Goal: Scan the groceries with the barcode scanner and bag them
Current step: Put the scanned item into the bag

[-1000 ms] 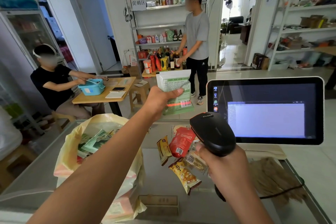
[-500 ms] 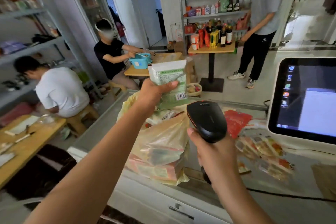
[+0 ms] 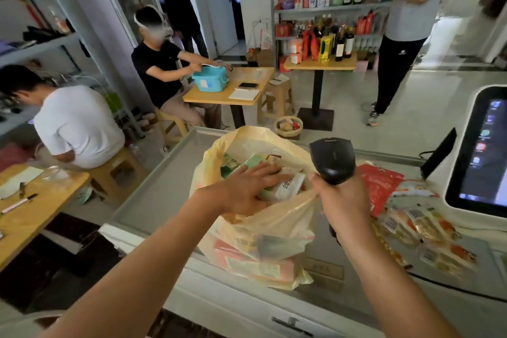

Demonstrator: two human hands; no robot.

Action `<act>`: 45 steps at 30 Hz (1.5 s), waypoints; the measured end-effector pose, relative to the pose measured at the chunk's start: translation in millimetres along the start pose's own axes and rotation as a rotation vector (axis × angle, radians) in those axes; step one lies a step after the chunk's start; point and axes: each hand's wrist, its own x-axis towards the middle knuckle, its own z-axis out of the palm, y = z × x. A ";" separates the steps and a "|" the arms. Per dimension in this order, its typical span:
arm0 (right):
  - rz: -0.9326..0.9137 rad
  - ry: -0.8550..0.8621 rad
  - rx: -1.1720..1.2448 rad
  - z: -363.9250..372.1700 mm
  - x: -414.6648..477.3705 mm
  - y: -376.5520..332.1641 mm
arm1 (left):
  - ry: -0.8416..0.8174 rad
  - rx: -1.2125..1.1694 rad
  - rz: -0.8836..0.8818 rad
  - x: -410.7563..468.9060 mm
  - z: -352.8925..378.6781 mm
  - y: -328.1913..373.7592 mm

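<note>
Bagging now: pressing packets down inside the yellow bag with the flat, spread left hand. Gripping the barcode scanner in the curled right hand, just beside. Next, likely: reaching right of it for unscanned snacks.

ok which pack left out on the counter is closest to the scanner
The red pack, flat just right of the scanner. The other packs are pale with orange print and lie farther right.

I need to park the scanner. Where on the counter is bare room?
Bare counter lies left of the yellow bag, up to its left edge. Right of the bag is crowded: red pouch, snack packets, touchscreen.
</note>
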 end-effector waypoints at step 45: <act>-0.034 0.294 0.123 -17.3 6.9 -121.4 | 0.960 -0.507 -0.569 -19.5 -118.9 -108.2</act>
